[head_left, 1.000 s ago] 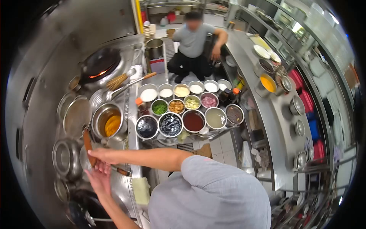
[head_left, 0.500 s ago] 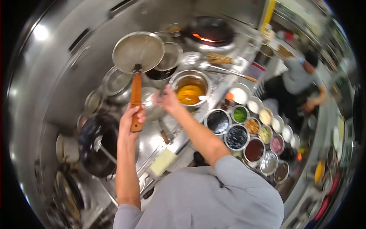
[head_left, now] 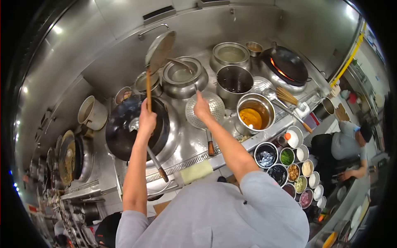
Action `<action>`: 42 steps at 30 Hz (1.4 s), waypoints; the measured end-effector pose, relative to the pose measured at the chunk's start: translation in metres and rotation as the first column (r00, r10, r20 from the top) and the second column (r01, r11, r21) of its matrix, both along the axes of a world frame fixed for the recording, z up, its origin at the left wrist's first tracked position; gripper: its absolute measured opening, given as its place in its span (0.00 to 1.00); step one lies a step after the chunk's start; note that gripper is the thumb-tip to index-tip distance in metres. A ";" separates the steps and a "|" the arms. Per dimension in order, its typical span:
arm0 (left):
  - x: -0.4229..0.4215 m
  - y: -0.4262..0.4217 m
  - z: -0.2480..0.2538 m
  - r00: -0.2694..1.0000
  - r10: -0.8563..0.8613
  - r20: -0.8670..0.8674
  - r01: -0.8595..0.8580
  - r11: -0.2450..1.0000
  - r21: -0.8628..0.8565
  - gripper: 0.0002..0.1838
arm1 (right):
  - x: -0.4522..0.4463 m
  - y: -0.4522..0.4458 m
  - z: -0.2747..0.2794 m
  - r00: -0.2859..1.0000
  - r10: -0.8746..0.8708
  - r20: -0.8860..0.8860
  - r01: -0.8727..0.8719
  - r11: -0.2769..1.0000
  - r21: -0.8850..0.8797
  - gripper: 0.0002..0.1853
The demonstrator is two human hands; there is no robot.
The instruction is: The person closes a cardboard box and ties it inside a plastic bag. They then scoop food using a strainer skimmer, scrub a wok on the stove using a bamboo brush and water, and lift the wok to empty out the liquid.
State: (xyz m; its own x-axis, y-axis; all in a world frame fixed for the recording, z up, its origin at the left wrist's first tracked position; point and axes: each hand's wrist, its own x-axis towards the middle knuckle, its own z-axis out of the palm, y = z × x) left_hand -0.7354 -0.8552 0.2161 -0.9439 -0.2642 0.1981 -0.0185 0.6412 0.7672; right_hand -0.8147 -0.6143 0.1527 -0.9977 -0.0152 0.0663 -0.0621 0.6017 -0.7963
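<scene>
My left hand [head_left: 147, 120] is closed around the wooden handle of a round strainer [head_left: 161, 48], which is raised and tilted above the back of the stove. Below that hand sits a black wok [head_left: 120, 138] with a ladle [head_left: 154, 160] resting in it. My right hand [head_left: 202, 108] is closed on a thin dark rod [head_left: 196, 87], whose far end I cannot make out. Its fingers are over a perforated skimmer [head_left: 213, 108] lying on the steel counter. Behind is a lidless steel pot [head_left: 184, 87] of pale liquid.
A pot of orange liquid [head_left: 252, 117], a dark-filled pot [head_left: 234, 82] and a second wok [head_left: 289, 66] over flame stand to the right. Ingredient containers [head_left: 292, 172] are at lower right. A person [head_left: 345, 144] sits at far right. A white pot [head_left: 93, 115] stands left.
The view has swung left. My left hand has carried the strainer toward the black wok's side and tilted it. My right hand, open half a second ago, has closed on the rod.
</scene>
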 end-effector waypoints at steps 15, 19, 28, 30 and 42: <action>0.123 0.044 0.013 0.956 -0.214 0.199 -0.079 0.466 0.881 0.40 | -0.016 0.311 0.078 0.967 0.134 -0.215 0.085 0.627 0.774 0.16; 0.124 0.077 -0.003 0.923 -0.268 0.277 -0.111 0.503 0.857 0.41 | -0.061 0.302 0.056 0.974 0.203 -0.099 0.002 0.430 0.903 0.17; 0.130 0.131 -0.024 0.873 -0.349 0.341 -0.154 0.466 0.871 0.38 | -0.143 0.313 0.072 0.965 0.261 -0.013 -0.025 0.141 0.990 0.11; 0.130 0.142 -0.024 0.862 -0.381 0.334 -0.153 0.432 0.889 0.38 | -0.189 0.331 0.085 0.956 0.287 0.063 -0.095 0.101 0.990 0.12; 0.116 0.173 -0.042 0.857 -0.388 0.340 -0.164 0.420 0.893 0.41 | -0.231 0.361 0.064 0.243 0.083 0.966 -0.487 0.872 0.047 0.05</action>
State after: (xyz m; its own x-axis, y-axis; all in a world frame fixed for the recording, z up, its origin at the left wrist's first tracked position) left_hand -0.6196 -0.6825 0.1738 -0.8622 0.0926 -0.4981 -0.4961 -0.3533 0.7931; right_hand -1.0460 -0.2530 0.2164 -0.2905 -0.1284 -0.9482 0.3601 0.9034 -0.2327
